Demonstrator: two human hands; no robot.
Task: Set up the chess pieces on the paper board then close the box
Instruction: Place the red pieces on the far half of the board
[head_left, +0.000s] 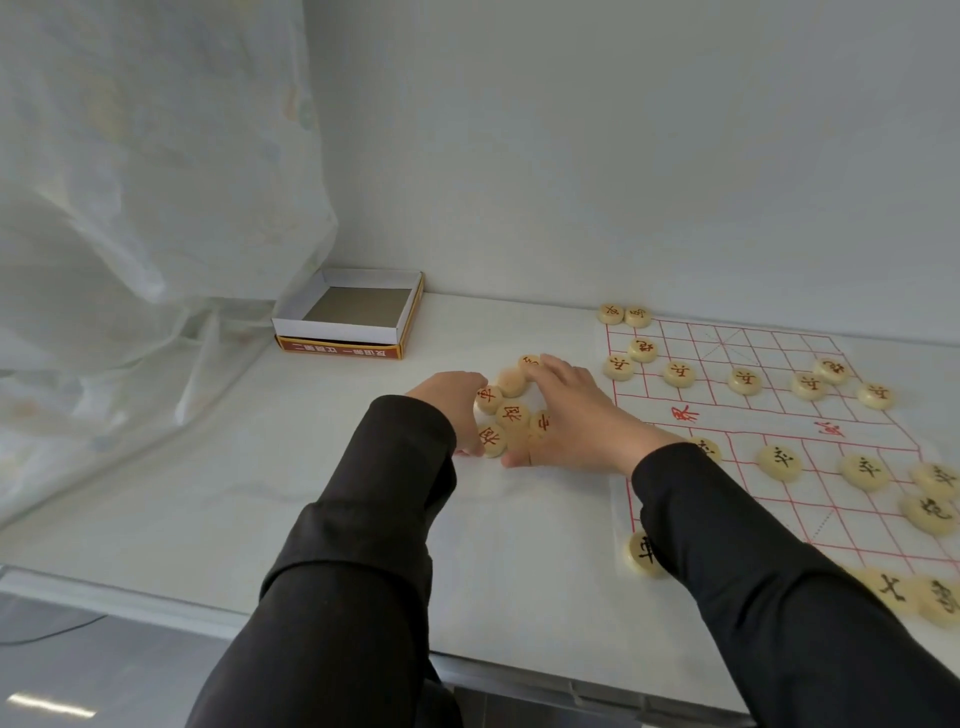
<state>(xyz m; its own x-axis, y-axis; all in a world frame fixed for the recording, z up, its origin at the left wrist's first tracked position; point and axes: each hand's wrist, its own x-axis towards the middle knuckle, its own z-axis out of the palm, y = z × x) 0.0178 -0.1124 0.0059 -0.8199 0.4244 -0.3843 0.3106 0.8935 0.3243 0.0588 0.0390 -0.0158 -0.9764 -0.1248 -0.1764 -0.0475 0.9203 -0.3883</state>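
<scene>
A small cluster of round cream chess pieces with red characters (511, 415) lies on the white table, left of the paper board (769, 415). My left hand (449, 400) cups the cluster from the left, fingers curled down at its edge. My right hand (576, 415) lies over its right side with fingers spread, touching pieces. Red-marked pieces (678, 373) stand along the board's far rows, black-marked pieces (779, 461) along the near rows. The open box (353, 314), white inside with an orange-red rim, stands empty at the back left.
A sheer white curtain (130, 208) hangs at the left, draped onto the table beside the box. The wall runs close behind box and board. The table's front edge (311, 623) crosses under my forearms, with grey floor below.
</scene>
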